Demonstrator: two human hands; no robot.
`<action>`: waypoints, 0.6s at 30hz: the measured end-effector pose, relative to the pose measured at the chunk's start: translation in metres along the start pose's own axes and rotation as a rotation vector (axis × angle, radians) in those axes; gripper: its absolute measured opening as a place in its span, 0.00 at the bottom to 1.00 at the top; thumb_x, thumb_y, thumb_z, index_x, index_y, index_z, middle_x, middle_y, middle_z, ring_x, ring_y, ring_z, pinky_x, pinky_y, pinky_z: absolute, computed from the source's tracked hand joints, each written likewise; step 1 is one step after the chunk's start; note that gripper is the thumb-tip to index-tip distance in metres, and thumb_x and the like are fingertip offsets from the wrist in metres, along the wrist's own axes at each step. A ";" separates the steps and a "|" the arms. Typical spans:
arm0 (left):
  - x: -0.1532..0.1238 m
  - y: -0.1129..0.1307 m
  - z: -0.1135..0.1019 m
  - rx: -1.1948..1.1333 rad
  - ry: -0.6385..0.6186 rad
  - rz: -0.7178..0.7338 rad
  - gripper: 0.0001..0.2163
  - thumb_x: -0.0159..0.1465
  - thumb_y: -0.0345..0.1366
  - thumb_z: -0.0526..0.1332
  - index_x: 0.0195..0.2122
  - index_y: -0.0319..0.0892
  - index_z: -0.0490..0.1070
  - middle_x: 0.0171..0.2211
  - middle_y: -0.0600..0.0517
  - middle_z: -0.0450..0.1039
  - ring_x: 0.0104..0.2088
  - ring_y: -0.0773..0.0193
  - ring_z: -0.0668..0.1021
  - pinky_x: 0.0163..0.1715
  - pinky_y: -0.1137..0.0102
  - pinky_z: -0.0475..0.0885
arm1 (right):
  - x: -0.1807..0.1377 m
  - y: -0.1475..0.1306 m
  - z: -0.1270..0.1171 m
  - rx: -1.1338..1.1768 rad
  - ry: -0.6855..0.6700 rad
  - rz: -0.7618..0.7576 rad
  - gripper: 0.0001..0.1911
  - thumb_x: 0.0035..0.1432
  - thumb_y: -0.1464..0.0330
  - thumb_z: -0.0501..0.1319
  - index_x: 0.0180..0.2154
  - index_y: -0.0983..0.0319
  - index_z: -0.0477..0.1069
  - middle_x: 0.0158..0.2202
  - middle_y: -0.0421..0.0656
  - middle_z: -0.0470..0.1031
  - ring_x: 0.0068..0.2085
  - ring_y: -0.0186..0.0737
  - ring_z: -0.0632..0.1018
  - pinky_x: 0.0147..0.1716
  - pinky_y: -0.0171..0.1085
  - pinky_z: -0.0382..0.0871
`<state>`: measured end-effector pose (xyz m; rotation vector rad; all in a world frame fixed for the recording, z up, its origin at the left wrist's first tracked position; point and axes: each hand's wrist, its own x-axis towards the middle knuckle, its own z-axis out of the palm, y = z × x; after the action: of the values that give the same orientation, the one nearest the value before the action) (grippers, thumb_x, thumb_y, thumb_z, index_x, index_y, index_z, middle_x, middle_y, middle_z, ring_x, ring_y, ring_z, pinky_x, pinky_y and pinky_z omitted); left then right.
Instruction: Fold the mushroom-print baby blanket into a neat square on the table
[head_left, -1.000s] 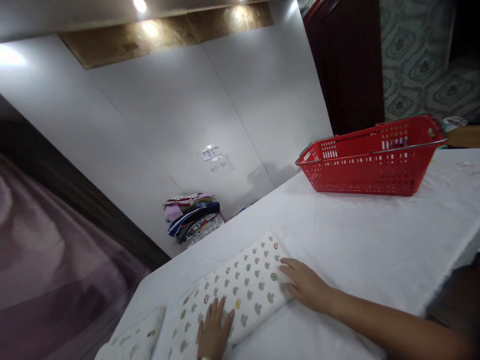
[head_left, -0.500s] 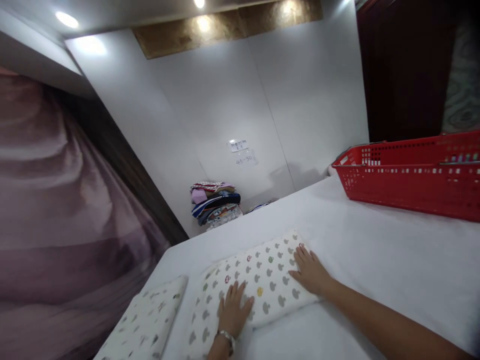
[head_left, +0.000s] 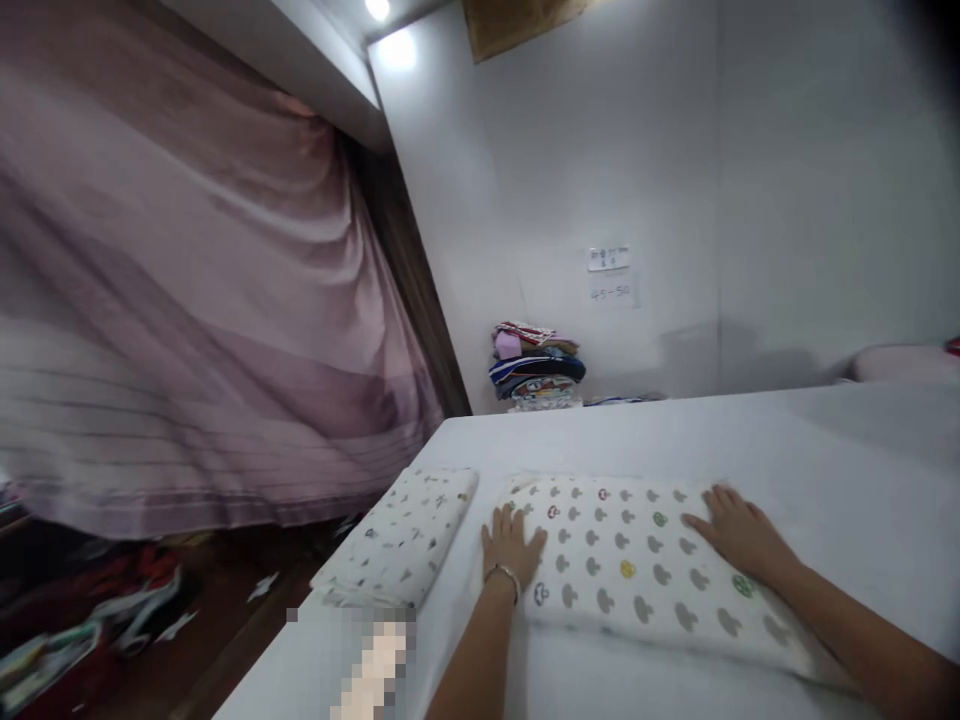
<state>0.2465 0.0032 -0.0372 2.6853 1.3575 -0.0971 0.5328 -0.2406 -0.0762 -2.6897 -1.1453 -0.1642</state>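
A folded white cloth (head_left: 637,570) printed with grey mushrooms and a few coloured ones lies flat before me. My left hand (head_left: 511,550), a bracelet at its wrist, rests with spread fingers on the cloth's left end. On its right part lies my right hand (head_left: 742,530), palm down, fingers stretched out and nothing gripped. To the left is a second folded white cloth (head_left: 405,530) with small scattered prints, apart from both hands.
Both cloths lie on a white table (head_left: 847,450). Behind its far edge stands a stack of folded fabrics (head_left: 536,365) by the wall. A pink curtain (head_left: 225,280) hangs at left, with jumbled items (head_left: 97,620) on the floor below. A pixelated patch covers the lower left.
My view has swung left and levelled, so the red basket has left the frame. My left hand has shifted to the cloth's left end; both hands remain flat on it.
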 end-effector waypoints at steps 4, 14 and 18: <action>-0.001 -0.003 0.008 -0.035 0.012 0.028 0.36 0.58 0.59 0.35 0.63 0.44 0.43 0.65 0.51 0.33 0.64 0.55 0.37 0.60 0.53 0.35 | 0.002 0.020 0.021 -0.011 0.022 -0.097 0.34 0.51 0.50 0.43 0.50 0.63 0.66 0.58 0.54 0.59 0.60 0.57 0.54 0.54 0.55 0.50; 0.028 0.032 -0.003 -0.049 0.073 0.184 0.38 0.56 0.61 0.33 0.63 0.44 0.45 0.65 0.48 0.34 0.63 0.53 0.37 0.58 0.50 0.29 | 0.007 0.045 0.048 -0.080 0.017 -0.220 0.28 0.48 0.53 0.46 0.46 0.56 0.70 0.57 0.52 0.59 0.61 0.62 0.51 0.53 0.60 0.47; 0.055 0.027 -0.006 -0.049 0.034 0.112 0.38 0.57 0.60 0.33 0.63 0.40 0.42 0.65 0.49 0.35 0.64 0.53 0.38 0.59 0.52 0.31 | 0.007 0.052 0.056 -0.103 0.029 -0.232 0.27 0.47 0.56 0.47 0.47 0.54 0.69 0.59 0.49 0.58 0.62 0.60 0.49 0.53 0.59 0.47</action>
<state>0.3009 0.0320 -0.0350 2.7263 1.1991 -0.0073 0.5761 -0.2574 -0.1370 -2.6235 -1.4753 -0.3054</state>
